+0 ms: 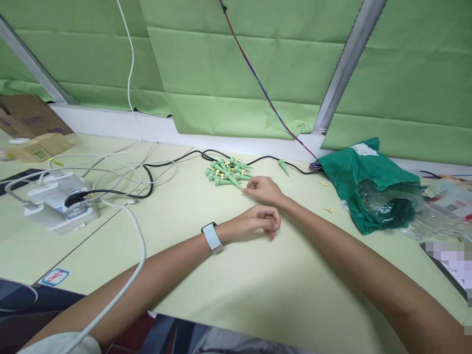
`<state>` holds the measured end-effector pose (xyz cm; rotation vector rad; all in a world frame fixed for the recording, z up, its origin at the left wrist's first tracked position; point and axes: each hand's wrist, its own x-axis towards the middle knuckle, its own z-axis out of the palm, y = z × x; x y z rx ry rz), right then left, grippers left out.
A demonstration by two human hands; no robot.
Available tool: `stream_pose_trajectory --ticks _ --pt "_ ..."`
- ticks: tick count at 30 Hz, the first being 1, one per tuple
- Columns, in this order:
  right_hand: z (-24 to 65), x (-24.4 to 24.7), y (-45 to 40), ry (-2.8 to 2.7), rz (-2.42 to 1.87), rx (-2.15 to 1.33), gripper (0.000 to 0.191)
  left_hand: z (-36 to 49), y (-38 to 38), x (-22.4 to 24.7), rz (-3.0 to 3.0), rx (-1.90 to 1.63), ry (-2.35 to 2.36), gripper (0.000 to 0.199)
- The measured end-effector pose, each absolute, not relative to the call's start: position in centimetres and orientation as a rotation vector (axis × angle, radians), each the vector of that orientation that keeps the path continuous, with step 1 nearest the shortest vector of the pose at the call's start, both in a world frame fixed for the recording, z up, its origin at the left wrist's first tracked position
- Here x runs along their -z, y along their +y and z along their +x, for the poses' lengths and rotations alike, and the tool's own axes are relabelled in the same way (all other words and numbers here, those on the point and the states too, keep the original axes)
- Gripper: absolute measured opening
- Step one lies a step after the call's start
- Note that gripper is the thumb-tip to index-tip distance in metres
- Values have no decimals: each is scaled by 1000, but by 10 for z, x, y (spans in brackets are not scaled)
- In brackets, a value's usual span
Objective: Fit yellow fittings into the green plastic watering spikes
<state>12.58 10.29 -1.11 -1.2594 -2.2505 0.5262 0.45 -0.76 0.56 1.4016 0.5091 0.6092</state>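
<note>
Several green cone-shaped spikes (223, 172) with small yellow pieces among them lie in a pile at the middle of the table. My right hand (262, 190) is at the pile's right edge, its fingertips pinched on the pointed tip of one green spike (233, 181). Nearer to me, my left hand (263, 221) hovers over or rests on the table with fingers curled; whether anything is inside them is hidden. A single green spike (283, 167) lies apart, behind my right hand. Two small yellow pieces (323, 184) (329, 210) lie to the right.
A green plastic bag (368, 182) and clear plastic packaging (442, 206) lie at the right. White adapters (61, 201) with tangled cables stand at the left, near cardboard boxes (33, 115). A black cable (191, 153) runs behind the pile. A white cable (138, 236) crosses above my left forearm.
</note>
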Motion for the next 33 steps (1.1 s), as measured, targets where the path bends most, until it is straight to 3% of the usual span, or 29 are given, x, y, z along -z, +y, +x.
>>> stream_pose_trajectory --ticks 5,19,29,33 --pt "104 12 93 -2264 -1280 -356 11 0 -6 -6 1415 -595 514 17" --pt "218 23 11 -1897 -1154 -508 10 6 3 2 1202 -805 688 21" --pt "216 23 -18 -1954 -1084 -499 7 14 0 1 1176 -982 857 35" --pt "217 20 -19 -2018 -1051 -678 10 11 1 0 1179 -955 849 37"
